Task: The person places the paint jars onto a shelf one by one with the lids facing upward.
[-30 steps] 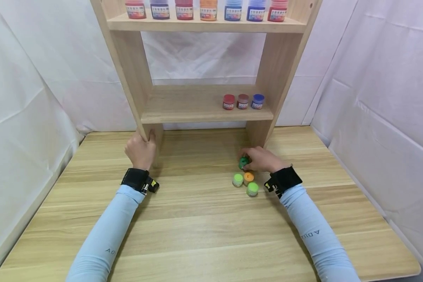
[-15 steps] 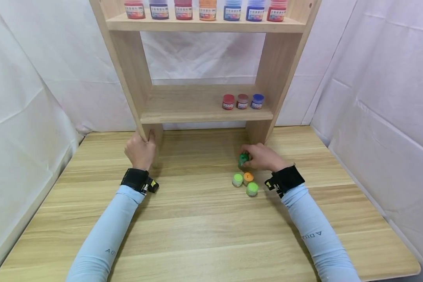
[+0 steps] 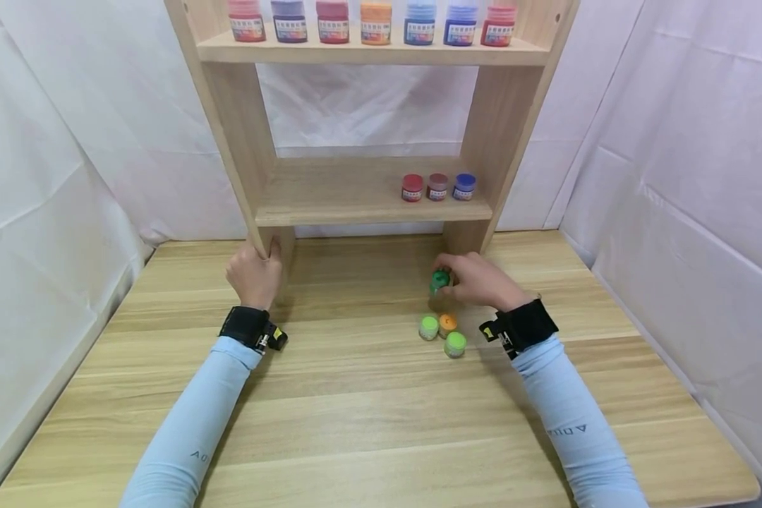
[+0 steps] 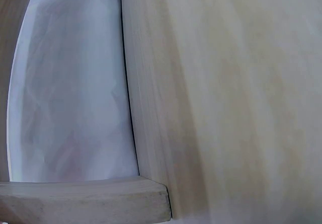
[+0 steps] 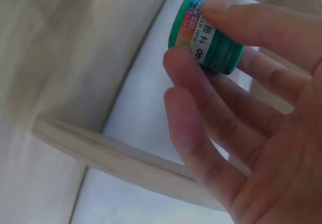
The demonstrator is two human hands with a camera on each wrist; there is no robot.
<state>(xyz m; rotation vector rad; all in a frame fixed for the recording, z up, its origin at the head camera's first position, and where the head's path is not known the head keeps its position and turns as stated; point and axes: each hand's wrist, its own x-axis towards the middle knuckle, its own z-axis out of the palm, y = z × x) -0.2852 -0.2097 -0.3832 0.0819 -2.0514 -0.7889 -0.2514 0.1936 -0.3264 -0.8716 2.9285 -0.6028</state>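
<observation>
Between the thumb and fingers of my right hand (image 3: 480, 280) is a small green paint jar (image 5: 205, 39), lifted off the table in front of the shelf's right side panel. Its printed label shows in the right wrist view. My left hand (image 3: 252, 277) grips the lower front edge of the wooden shelf's left side panel (image 3: 231, 127), thumb on the inner side. Just below the right hand, two light green jars (image 3: 455, 344) and an orange-lidded jar (image 3: 447, 324) stand close together on the table. The left wrist view shows shelf wood but no fingers.
On the lower shelf board (image 3: 330, 190), a red jar (image 3: 412, 188), a brownish-red jar (image 3: 437, 188) and a blue jar (image 3: 464, 187) stand at the right. Several bigger paint jars line the upper board (image 3: 368, 53). White cloth (image 3: 686, 176) hangs around the wooden table (image 3: 355, 423).
My right hand has raised the green jar and carried it away from the other jars, toward the shelf. The left hand keeps its place, and the head view has tilted slightly.
</observation>
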